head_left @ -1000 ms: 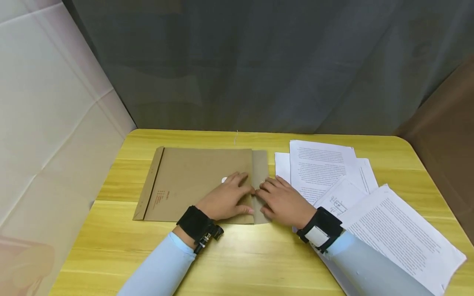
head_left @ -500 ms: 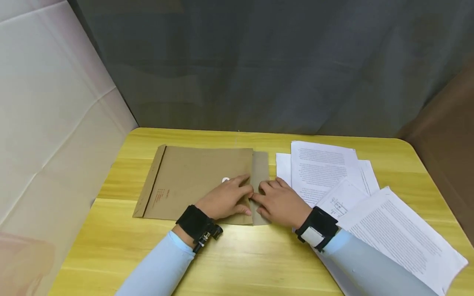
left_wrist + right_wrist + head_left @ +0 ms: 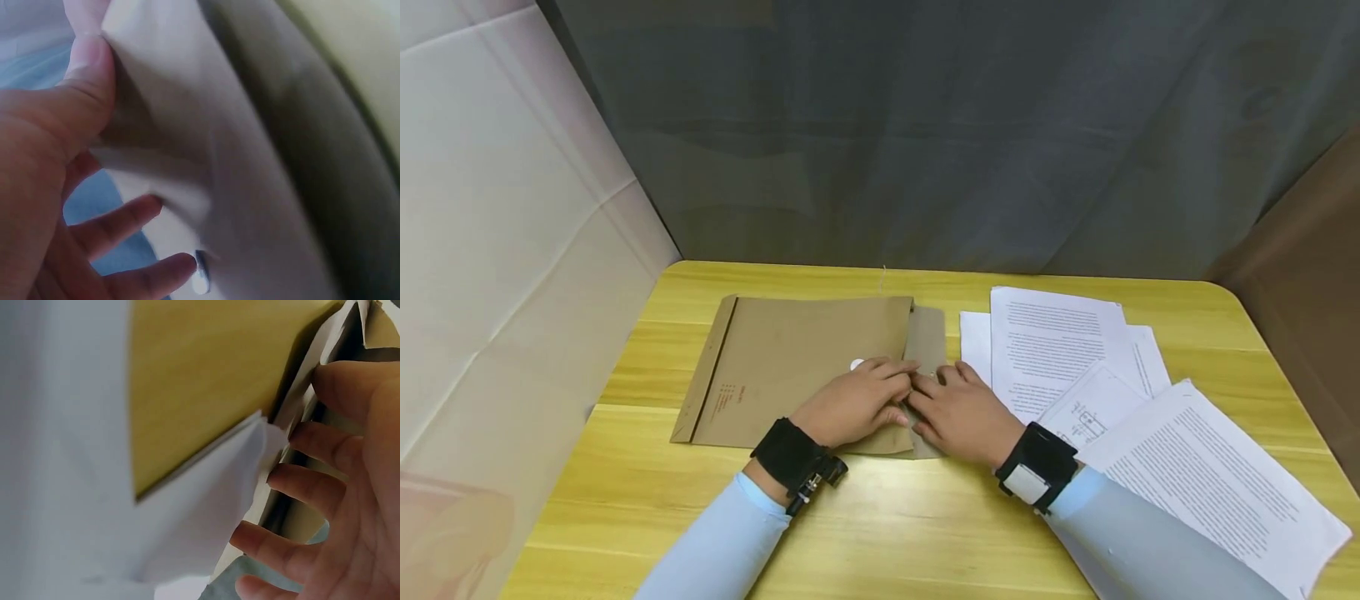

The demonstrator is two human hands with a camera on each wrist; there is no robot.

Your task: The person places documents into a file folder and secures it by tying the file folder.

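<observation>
**Both hands at the flap edge of a brown envelope**

The left hand [image 3: 856,402] lies on the brown envelope [image 3: 790,358] near the front middle of the tabletop [image 3: 880,533]. The left wrist view shows its thumb [image 3: 87,69] pressed against a raised fold of the brown paper, with the fingers [image 3: 125,222] curled loosely beneath it; the hand grips the paper.

The right hand [image 3: 958,408] lies just beside the left hand, on the envelope's flap [image 3: 927,342]. The right wrist view shows its fingers [image 3: 312,487] bent at the paper edges; a firm hold on the flap cannot be confirmed.

The envelope lies flat, left of centre, with its flap end toward the middle of the tabletop.

A spread of printed sheets [image 3: 1150,417] covers the right half of the tabletop, from the front right corner toward the far edge, just beside the flap.

A white round fastener [image 3: 855,365] sits on the envelope at the left fingertips.
</observation>
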